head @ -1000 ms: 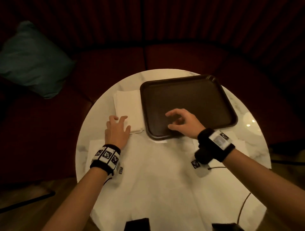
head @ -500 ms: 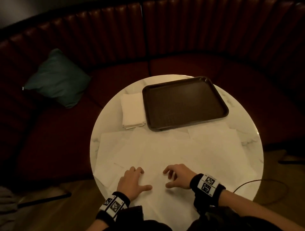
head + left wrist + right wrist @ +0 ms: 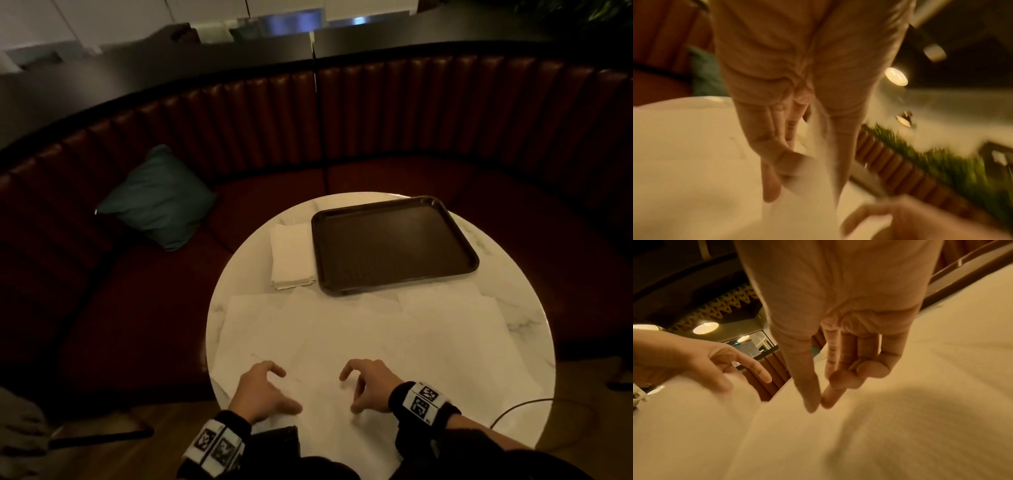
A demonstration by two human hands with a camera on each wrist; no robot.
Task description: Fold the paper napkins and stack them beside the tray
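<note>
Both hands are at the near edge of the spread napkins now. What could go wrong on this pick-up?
The unfolded napkins overlap, so the left hand and right hand may lift two at once. Some sheets hang over the table edge and could slide off. A dragged sheet might nudge the folded stack beside the tray.

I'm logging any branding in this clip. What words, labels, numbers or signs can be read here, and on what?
No readable text in any view.
Left wristband: black-and-white square marker patterns, no letters or numbers.
Right wristband: the same kind of patterns, no text.
Tray, folded napkins, table: unmarked.
</note>
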